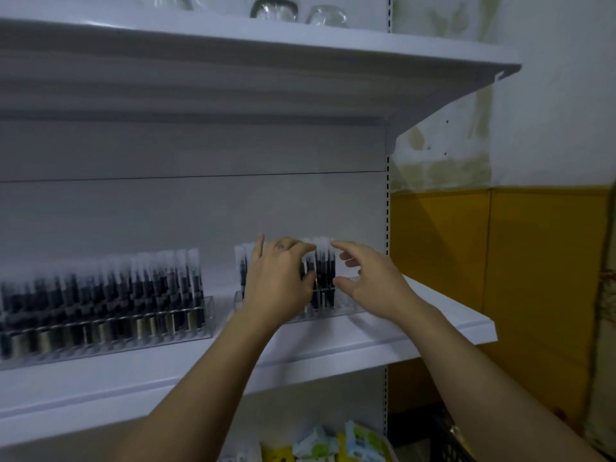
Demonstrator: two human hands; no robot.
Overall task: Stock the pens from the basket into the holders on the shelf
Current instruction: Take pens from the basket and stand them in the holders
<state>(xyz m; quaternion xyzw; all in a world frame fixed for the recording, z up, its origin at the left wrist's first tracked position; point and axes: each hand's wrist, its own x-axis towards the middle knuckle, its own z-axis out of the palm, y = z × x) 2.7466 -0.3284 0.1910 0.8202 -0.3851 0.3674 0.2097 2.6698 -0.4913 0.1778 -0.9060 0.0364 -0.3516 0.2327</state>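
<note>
Smooth, matt white paint on the shelf (383, 341). Clear, glossy plastic for the left holder (110, 338) toward the shelf's left edge and the right holder (346, 310) near its right edge. Frosted, translucent tops on dark pens (133, 288).

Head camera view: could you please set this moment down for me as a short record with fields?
shelf: white, carries two clear holders
left holder: filled end to end
right holder: partly filled, its right end looks free
pens: upright in the right holder, between the hands
left hand: fingers curled round some of the pens
right hand: fingers spread beside the pens, contact unclear
upper shelf: glasses on top
below: coloured packets
</note>
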